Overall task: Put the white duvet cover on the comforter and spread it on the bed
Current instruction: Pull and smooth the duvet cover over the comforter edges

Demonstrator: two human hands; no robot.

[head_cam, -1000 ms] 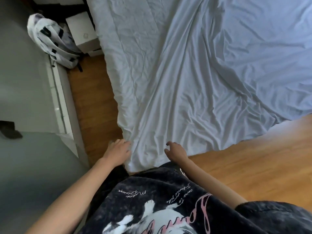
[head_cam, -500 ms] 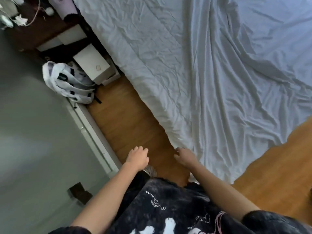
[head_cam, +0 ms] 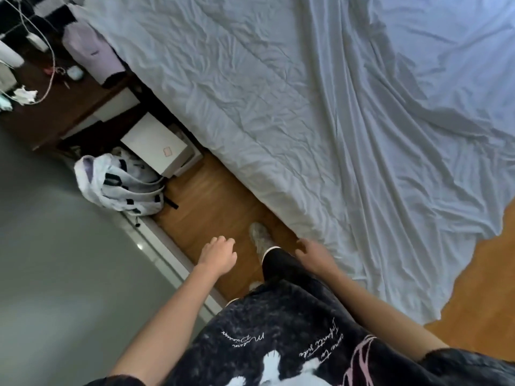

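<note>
Head view: white duvet cover (head_cam: 320, 112) lies wrinkled over the bed, filling the upper right; its near corner hangs down onto the wood floor (head_cam: 211, 207) at lower right. Top and right edges cut off by the frame. Comforter not separately visible, can't tell if it's inside. Left hand (head_cam: 218, 253) hangs over the floor strip between wall and bed, fingers loosely curled, holding nothing. Right hand (head_cam: 313, 252) is just beside the cover's lower edge, fingers loosely spread, blurred; can't tell if fingertips touch the fabric. A shoe (head_cam: 259, 236) shows between the hands. Dark printed shirt (head_cam: 278, 330) blocks the bottom. White bag (head_cam: 119, 188) slumps against the wall (head_cam: 55, 260), next to a white box (head_cam: 154, 144). Dark desk (head_cam: 55, 90) upper left, clutter hard to make out.
</note>
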